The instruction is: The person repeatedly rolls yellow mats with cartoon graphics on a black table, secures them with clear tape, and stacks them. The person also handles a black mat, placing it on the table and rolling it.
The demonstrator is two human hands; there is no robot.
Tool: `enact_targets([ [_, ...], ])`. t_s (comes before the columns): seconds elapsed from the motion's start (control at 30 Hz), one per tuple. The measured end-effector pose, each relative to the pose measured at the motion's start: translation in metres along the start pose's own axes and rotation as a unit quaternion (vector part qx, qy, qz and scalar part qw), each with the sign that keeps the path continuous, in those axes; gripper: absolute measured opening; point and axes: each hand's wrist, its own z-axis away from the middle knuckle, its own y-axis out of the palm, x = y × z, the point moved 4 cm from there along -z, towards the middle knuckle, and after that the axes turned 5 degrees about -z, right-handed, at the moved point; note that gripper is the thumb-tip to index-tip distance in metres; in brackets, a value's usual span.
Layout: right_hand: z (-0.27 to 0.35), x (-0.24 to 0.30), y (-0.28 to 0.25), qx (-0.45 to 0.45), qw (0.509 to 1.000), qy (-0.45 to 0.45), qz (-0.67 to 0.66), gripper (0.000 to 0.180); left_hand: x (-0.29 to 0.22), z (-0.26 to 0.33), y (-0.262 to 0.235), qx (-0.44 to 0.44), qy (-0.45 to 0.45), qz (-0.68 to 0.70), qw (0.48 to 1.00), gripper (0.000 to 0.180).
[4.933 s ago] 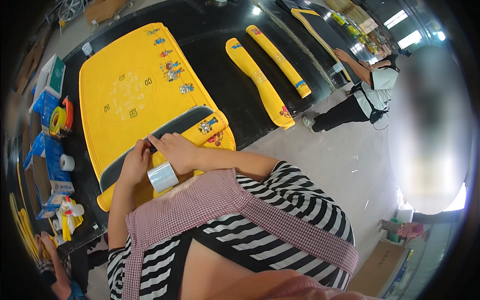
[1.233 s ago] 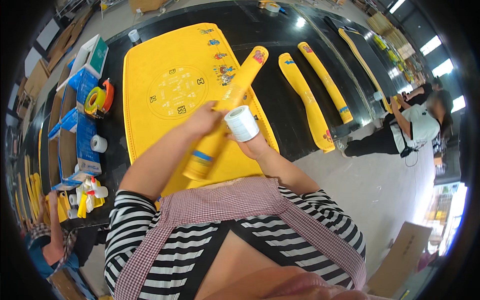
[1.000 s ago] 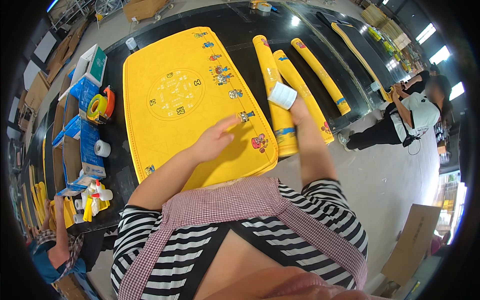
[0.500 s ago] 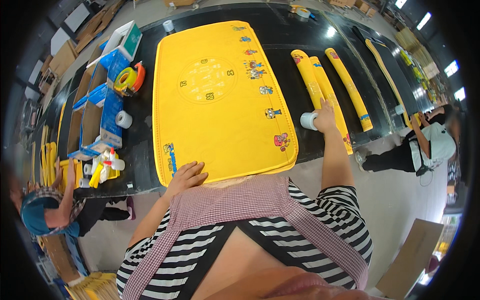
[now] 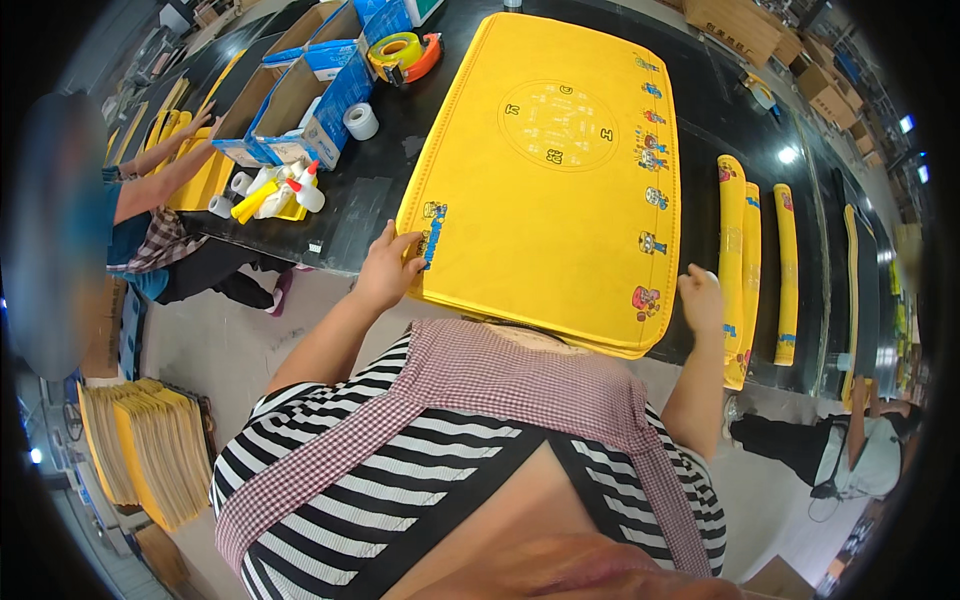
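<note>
- Our left hand (image 5: 388,268) is loosely spread: thumb and fingers apart, fingertips down on the lower-left corner of the yellow mat (image 5: 540,230), beside a small printed figure. It rests on the mat; no pinch that we can see.
- Our right hand (image 5: 703,300) is half curled, just off the mat's lower-right edge. A pale patch shows at its fingers; we can't tell what that is or whether we grip anything.
- Mat lies flat, printed face up, filling the upper centre of the frame: round print in its upper half, cartoon figures down its right side.
- Right of our right hand, the left yellow roll (image 5: 732,230) and middle yellow roll (image 5: 751,285) lie against each other; the right yellow roll (image 5: 786,275) sits apart from them.
- All on the black table (image 5: 715,110).
- Upper left of the mat: tape dispenser (image 5: 405,58), blue box (image 5: 345,115), white roll (image 5: 360,121) near it. Lower down, a red-capped bottle (image 5: 309,196).
- Frame edges: one co-worker (image 5: 130,225) at left, arms over yellow pieces; another person (image 5: 855,455) at lower right.
- Lower left, on the floor: yellow stack (image 5: 150,450).
</note>
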Motion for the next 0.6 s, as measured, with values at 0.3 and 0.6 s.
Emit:
enact_targets([
  [0.3, 0.052, 0.065, 0.022, -0.1, 0.992, -0.056, 0.05, 0.042, -0.008, 0.001, -0.007, -0.04, 0.069, -0.091, 0.993, 0.049],
  [0.6, 0.051, 0.056, 0.004, 0.005, 0.977, 0.053, -0.205, 0.105, 0.036, -0.024, 0.015, 0.043, -0.161, 0.487, 0.857, 0.049],
])
